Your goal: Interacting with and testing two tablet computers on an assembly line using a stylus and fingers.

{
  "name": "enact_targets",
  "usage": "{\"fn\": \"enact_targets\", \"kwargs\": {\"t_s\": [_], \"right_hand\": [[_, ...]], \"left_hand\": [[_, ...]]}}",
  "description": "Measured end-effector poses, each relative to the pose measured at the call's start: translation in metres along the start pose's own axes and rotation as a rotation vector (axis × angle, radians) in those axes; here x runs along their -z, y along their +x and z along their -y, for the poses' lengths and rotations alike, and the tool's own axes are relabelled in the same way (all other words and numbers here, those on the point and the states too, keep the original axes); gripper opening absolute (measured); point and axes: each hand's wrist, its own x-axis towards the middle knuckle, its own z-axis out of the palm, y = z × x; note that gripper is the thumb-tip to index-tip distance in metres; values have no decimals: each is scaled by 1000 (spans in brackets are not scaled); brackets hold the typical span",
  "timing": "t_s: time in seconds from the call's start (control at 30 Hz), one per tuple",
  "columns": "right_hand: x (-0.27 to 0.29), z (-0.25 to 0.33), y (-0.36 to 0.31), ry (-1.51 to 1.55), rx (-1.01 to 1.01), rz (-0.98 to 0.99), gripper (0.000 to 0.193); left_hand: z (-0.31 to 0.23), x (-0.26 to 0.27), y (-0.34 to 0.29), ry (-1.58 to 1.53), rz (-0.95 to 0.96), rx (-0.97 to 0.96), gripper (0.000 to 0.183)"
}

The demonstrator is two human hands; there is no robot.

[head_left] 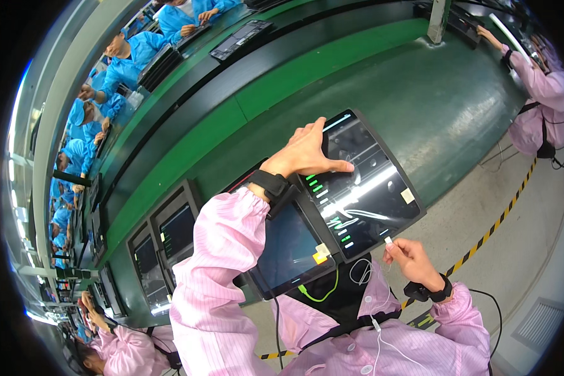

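A tablet (pixel 368 168) with a lit dark screen showing green and white bars lies in a black tray on the green bench. My left hand (pixel 304 150) grips its far left edge, thumb on the glass and fingers over the rim. At the near edge of the tray, my right hand (pixel 410 260) pinches the white plug (pixel 388 240) of a thin white cable. The plug's tip is at the edge; I cannot tell whether it is inserted. A second tablet (pixel 288 247) with a yellow sticker sits to the left, partly under my left arm, beside a green cable (pixel 323 296).
More tablets in trays (pixel 175 227) stand further left. Beyond the green bench (pixel 370 75) runs a dark conveyor (pixel 232 106), with several people in blue (pixel 131 56) behind it. Co-workers in pink (pixel 542 94) work at the far right and lower left. A metal post (pixel 438 22) rises at the back.
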Motion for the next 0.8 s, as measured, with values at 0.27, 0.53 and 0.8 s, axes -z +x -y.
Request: {"fn": "enact_targets", "kwargs": {"t_s": [0.27,0.53,0.8], "right_hand": [[10,52,-26,-477,408,21,14],[-13,48,-50,-99,555,985,21],[-5,59,-53,-90,450,782,22]], "left_hand": [[7,-3,-12,159,183,-3,135],[6,-2,-11,162,189,1,136],[7,-10,-10,197,177,-10,135]]}}
